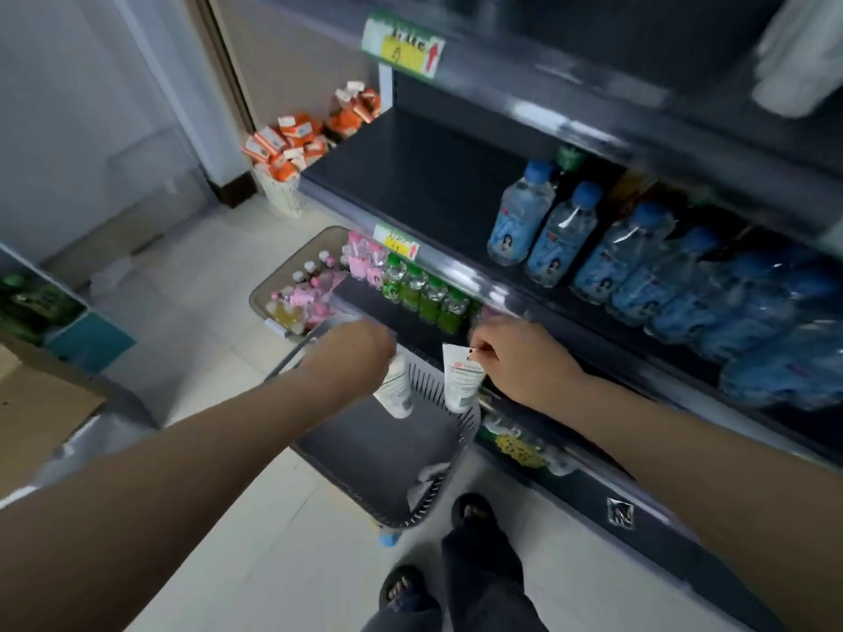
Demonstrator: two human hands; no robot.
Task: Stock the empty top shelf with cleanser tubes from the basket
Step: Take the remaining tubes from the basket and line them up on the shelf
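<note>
Cleanser tube (396, 390), print blurred, in left hand's (360, 353) closed grip; second tube (461, 380) pinched by right hand (515, 358), over grey basket (378, 449) on pale tiles (205, 275) beneath red-arrowed yellow shelf tag (396, 243).

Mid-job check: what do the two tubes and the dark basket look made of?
Left tube and right tube: seemingly soft white plastic, printed; the right one's flat crimped end suggests it. Basket: likely rigid matt dark-grey plastic, given its moulded slotted walls.
</note>
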